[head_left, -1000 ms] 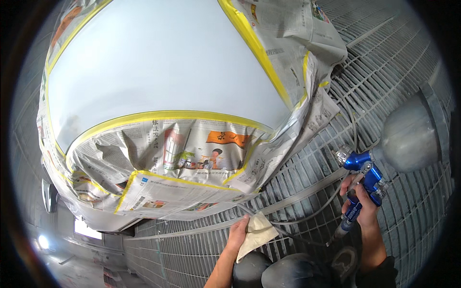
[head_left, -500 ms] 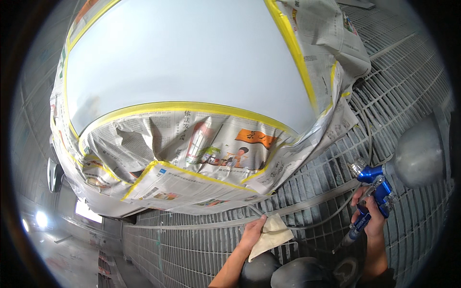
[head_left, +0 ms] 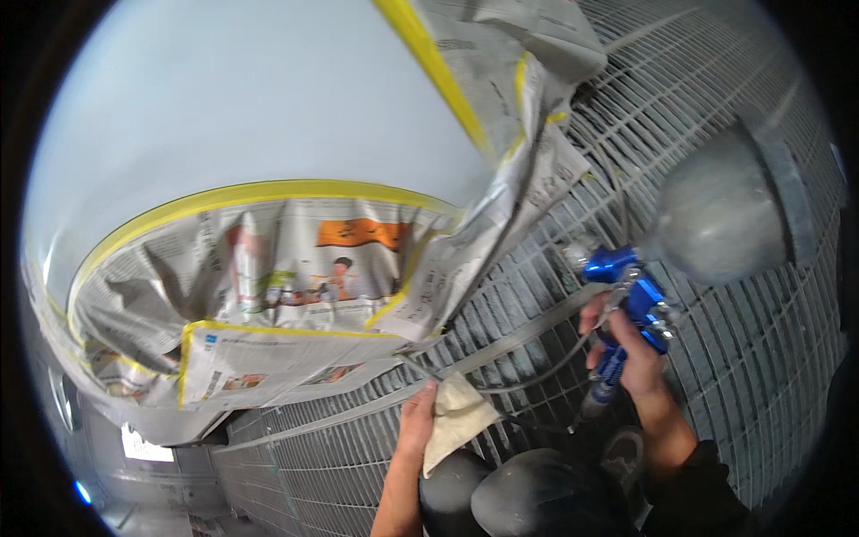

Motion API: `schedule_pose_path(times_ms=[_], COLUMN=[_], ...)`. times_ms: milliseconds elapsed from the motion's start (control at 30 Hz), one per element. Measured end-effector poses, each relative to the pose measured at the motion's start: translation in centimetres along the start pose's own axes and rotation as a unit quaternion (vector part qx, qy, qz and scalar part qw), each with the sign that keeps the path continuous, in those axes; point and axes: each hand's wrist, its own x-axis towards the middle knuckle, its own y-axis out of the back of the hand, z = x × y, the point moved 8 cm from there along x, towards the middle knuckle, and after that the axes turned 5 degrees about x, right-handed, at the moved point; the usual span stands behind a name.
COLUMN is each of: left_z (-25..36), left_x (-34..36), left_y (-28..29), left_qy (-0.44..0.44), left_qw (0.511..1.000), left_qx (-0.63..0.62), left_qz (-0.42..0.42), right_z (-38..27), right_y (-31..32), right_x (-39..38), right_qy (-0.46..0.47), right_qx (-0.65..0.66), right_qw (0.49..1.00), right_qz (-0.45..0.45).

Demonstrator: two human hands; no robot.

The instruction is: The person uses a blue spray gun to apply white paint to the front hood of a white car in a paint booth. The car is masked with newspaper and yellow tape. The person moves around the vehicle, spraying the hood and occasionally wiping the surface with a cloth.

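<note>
Panel upper left, cloth midway, spray gun at right.
Newspaper with partly legible print skirts the panel; the left hand, nearer it, pinches the cream cloth; the gun's nozzle faces leftward, its blue grip slanting down-left, pale lettering blurred, the right hand wrapped round it, the grey cup above.

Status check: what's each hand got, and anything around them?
Right fingers: gripping blue spray gun. Left fingers: holding cream cloth. Grey hose between them, floor grating below.
</note>
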Motion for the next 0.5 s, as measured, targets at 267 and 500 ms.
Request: schedule_pose_path(times_ms=[267, 500], left_z=[2.2, 1.2], left_x=[-0.9, -0.6], left_y=[-1.0, -0.1], left_qy=[-0.032, -0.031], left_qw=[0.998, 0.999], left_qx=[0.046, 0.037], left_qz=[-0.002, -0.022], right_z=[2.2, 0.1], right_y=[-1.9, 0.9], right_x=[0.3, 3.1], right_qy=[-0.029, 0.064], right_qx=[0.010, 0.028], right_qw=[0.993, 0.998], right_qz=[-0.111, 0.003])
